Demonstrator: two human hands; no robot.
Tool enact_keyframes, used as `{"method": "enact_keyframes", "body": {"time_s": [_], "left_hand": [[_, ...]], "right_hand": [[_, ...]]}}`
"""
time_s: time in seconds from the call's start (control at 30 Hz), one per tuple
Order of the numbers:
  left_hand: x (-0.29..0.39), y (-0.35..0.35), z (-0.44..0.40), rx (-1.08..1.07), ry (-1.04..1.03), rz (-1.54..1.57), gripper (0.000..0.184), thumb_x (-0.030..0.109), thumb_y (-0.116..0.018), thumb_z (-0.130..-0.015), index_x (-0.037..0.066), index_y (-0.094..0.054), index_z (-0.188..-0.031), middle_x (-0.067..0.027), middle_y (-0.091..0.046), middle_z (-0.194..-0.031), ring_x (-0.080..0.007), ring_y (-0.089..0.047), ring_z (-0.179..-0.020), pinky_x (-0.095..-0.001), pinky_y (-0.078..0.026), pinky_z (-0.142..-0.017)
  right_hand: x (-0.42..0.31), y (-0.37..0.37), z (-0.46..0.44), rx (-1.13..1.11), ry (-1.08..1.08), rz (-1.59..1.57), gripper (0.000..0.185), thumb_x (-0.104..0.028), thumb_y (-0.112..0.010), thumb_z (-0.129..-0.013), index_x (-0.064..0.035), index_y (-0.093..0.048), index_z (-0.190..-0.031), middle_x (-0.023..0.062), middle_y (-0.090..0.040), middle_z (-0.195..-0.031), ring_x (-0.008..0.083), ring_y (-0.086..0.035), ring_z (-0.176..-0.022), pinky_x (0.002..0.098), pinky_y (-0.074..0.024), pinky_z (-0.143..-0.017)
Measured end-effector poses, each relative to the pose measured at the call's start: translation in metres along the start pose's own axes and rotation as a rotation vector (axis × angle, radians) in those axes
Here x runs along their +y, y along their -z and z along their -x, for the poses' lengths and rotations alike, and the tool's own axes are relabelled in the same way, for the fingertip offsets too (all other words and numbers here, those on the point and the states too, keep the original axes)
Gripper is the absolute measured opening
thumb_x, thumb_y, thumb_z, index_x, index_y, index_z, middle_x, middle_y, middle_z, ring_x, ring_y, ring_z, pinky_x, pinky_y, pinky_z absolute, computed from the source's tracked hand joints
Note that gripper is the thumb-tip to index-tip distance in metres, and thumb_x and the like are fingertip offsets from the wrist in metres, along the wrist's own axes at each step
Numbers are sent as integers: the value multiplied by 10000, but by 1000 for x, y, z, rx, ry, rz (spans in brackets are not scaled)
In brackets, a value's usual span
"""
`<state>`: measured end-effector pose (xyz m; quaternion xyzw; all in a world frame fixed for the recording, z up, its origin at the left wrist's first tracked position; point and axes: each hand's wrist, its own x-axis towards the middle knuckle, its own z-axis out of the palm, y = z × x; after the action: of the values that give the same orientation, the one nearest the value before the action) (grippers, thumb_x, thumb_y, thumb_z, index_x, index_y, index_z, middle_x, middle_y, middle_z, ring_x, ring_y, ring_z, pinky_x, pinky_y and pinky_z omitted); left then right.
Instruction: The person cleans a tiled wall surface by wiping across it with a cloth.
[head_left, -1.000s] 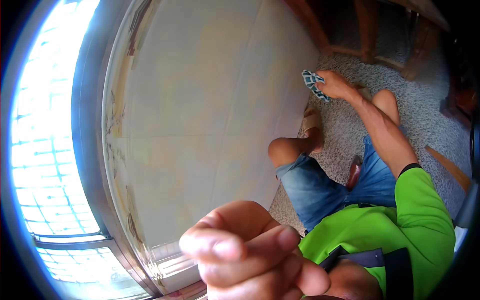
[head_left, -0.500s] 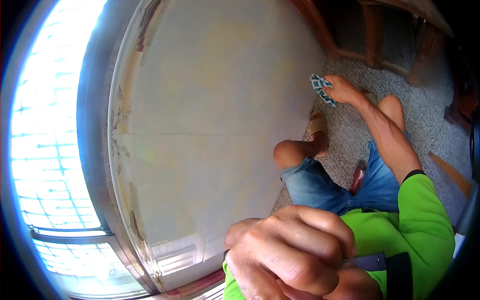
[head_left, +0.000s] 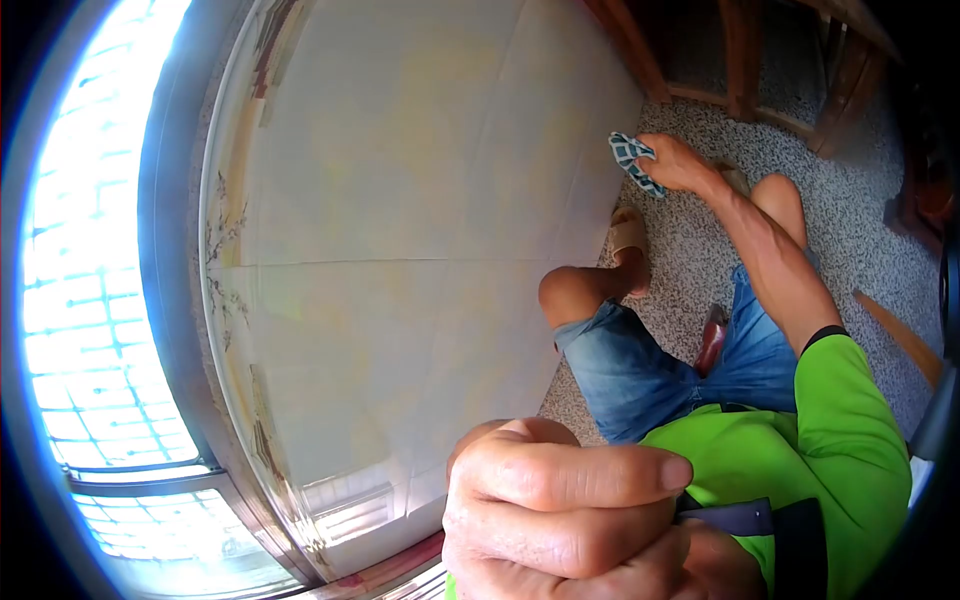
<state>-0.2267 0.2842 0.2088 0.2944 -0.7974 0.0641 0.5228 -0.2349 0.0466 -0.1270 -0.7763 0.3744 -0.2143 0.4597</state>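
Close to the camera at the bottom, my left hand is curled, its fingers bent together over the palm. Nothing shows in it, though its inner side is partly hidden. Farther off, at the upper right, my right hand grips a folded green-and-white checked cloth, which sticks out past the fingers on the wall side. The cloth is beside the pale tiled wall panel, above my sandalled foot. Whether it touches the panel I cannot tell.
A bright barred window runs down the left. Wooden furniture legs stand at the top right on the speckled floor. My bent legs in denim shorts are beside the panel. A reddish object lies between them.
My left hand has turned and moved right from its place a second ago, its fingers now more tightly curled. My right hand still grips the cloth; its small shift matches the camera's movement.
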Motion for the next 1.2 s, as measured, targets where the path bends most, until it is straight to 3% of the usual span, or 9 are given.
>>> {"method": "enact_keyframes", "body": {"time_s": [0.17, 0.23, 0.3, 0.37, 0.53, 0.87, 1.0, 1.07, 1.2], "left_hand": [[0, 10, -2, -28, -95, 86, 121, 86, -525, -1031, 35, -568, -1132, -69, -637, -744, -80, -497, -437, -258, -526, -536], [13, 19, -2, -155, 340, 80, 192, -125, -619, -759, 47, -543, -796, -52, -587, -572, -198, -650, -573, -322, -557, -770], [-6, 3, 34, 176, 443, -45, 196, -33, -625, -866, 68, -531, -727, -113, -667, -700, -236, -690, -629, -377, -597, -634], [-35, 16, 55, 255, 699, 336, 65, 80, -483, -1037, 17, -495, -1029, -167, -657, -769, -252, -654, -586, -437, -572, -798], [-66, 24, 90, 543, 1050, 701, 143, 137, -484, -1062, 39, -567, -1125, -126, -693, -842, -230, -661, -633, -405, -568, -794], [-58, 24, 86, 490, 936, 704, 193, 150, -415, -1078, 29, -553, -1139, -118, -686, -812, -210, -638, -597, -426, -562, -792], [-14, 32, 46, 152, 606, 935, 134, 107, -463, -1039, 66, -539, -1141, -139, -641, -671, -216, -576, -486, -432, -553, -614], [-3, 31, 17, -49, 465, 1154, 154, -19, -409, -984, 78, -528, -980, -161, -605, -611, -241, -521, -429, -430, -534, -529], [12, 10, 12, 170, 369, 1161, 254, 43, -483, -1000, -33, -515, -760, -179, -560, -625, -244, -481, -431, -389, -436, -478]], "right_hand": [[0, -1, 2, -32, -8, -33, 376, -183, -637, -892, 17, -632, -1211, 256, -687, -1088, 397, -667, -1017, 446, -508, -879], [3, -2, 1, 12, 12, -4, 344, -205, -643, -892, -7, -655, -1173, 251, -691, -1040, 401, -669, -973, 461, -509, -839], [2, -1, 1, 13, 8, -8, 343, -198, -641, -890, -10, -656, -1176, 253, -691, -1039, 403, -668, -975, 461, -508, -842], [-2, 1, 2, 12, 12, -15, 342, -191, -640, -889, -12, -657, -1180, 255, -691, -1038, 406, -666, -977, 461, -507, -845], [-6, 3, 4, -14, 11, -34, 347, -161, -643, -883, -20, -657, -1200, 259, -691, -1053, 414, -663, -993, 463, -506, -860], [-11, 5, 5, -75, -22, -39, 353, -171, -644, -891, -8, -647, -1204, 256, -676, -1130, 405, -653, -1053, 467, -505, -879], [0, -2, 2, -1, 3, -32, 322, -172, -648, -894, -21, -654, -1178, 225, -698, -1051, 366, -675, -976, 441, -513, -852], [0, -4, 2, -42, 9, -77, 336, -186, -646, -899, -26, -653, -1195, 238, -684, -1115, 406, -655, -1047, 466, -507, -887], [-3, -5, 3, -19, 14, -26, 356, -201, -649, -903, -35, -648, -1218, 237, -686, -1129, 407, -658, -1046, 461, -511, -889]]}}
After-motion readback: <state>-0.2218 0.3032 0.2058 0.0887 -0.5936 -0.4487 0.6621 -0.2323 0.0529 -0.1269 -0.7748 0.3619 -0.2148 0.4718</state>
